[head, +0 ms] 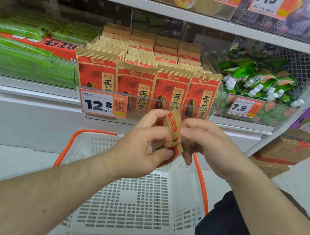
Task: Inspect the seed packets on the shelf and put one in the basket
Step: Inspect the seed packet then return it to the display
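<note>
Several red and kraft-brown seed packets (171,89) stand in rows in a clear bin on the shelf (41,90) straight ahead. One such seed packet (174,124) is held edge-on between both hands, above the basket. My left hand (144,142) grips it with thumb and fingers curled round its lower part. My right hand (202,141) pinches its right edge. The white plastic basket (134,199) with orange handles sits directly below my hands, and nothing lies in it.
A price tag reading 12.8 (103,104) hangs on the bin front. Green snack packs (25,59) fill the left of the shelf, green pouches with white caps (255,82) the right. Cardboard boxes (285,151) are stacked at the lower right. An upper shelf (159,6) overhangs.
</note>
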Demonstrator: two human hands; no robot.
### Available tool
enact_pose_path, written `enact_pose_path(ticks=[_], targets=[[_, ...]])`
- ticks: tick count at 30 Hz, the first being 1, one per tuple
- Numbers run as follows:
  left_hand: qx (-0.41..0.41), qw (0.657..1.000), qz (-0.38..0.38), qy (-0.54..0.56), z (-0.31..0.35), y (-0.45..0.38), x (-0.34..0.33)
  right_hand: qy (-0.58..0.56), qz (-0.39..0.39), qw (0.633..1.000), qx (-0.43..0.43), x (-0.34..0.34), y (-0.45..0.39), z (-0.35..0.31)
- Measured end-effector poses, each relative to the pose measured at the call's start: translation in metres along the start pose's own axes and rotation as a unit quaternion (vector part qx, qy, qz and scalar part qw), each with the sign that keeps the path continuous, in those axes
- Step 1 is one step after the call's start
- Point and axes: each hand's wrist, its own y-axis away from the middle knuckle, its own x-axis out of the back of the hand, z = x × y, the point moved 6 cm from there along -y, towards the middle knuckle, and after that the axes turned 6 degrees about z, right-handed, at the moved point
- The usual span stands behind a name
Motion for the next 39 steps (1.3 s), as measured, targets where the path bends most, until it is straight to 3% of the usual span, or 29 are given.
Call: enact_pose_path(ticks=[13,16,18,21,23,26,28,34,36,39], targets=[[-0.009,0.999,-0.041,-0.012,0.002,0.002,-0.006,0.027,0.028,0.999,-0.009,0.003,-0.003,0.005],[0.077,0.995,-0.008,0.065,-0.002,0.002,-0.008,0.045,0.058,0.997,-0.023,0.007,-0.006,0.010],[0.197,0.962,0.042,0.183,-0.011,0.004,-0.008,0.072,0.056,0.994,-0.057,0.009,-0.006,0.016],[0.371,0.861,0.098,0.334,-0.022,0.011,-0.015,0.134,-0.029,0.983,-0.125,0.002,0.001,0.022],[0.424,0.810,0.125,0.386,-0.026,0.014,-0.016,0.148,-0.077,0.973,-0.159,-0.003,0.006,0.027],[0.481,0.745,0.151,0.436,-0.028,0.017,-0.015,0.134,-0.070,0.971,-0.183,-0.003,0.007,0.027],[0.517,0.731,0.139,0.423,-0.031,0.021,-0.016,0.121,-0.044,0.971,-0.202,-0.002,0.007,0.026],[0.547,0.768,0.015,0.334,-0.018,0.030,-0.032,0.222,0.002,0.951,-0.216,-0.002,0.008,0.028],[0.574,0.732,0.044,0.365,-0.018,0.034,-0.036,0.255,-0.004,0.946,-0.202,-0.003,0.009,0.025],[0.608,0.667,0.098,0.420,-0.028,0.039,-0.037,0.207,-0.009,0.967,-0.149,-0.005,0.008,0.015]])
